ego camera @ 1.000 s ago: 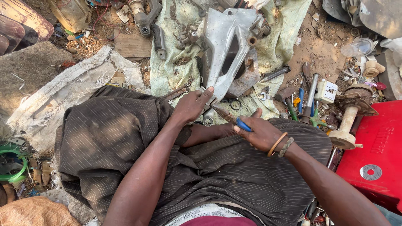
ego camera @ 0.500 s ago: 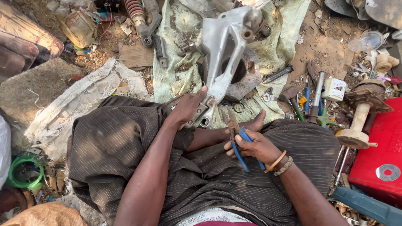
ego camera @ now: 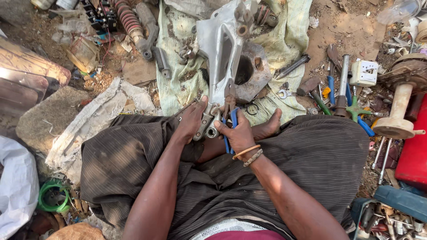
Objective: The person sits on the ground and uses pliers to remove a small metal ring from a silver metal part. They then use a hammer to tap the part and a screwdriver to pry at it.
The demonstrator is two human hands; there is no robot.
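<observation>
The lower end of the grey metal bracket [ego camera: 222,49] is covered by the left hand [ego camera: 192,121], so the grip on it cannot be judged; its upper end is cut off by the top edge. The blue-handled pliers [ego camera: 230,116] pass behind the right hand [ego camera: 242,133], which hides most of both handles, and where the tips bite on the bracket is too small to tell. The coil spring [ego camera: 130,21] runs out of the top edge. The red container [ego camera: 413,155] is cut off at the right edge. The toolbox [ego camera: 391,213] at the lower right is cropped, its contents indistinct.
</observation>
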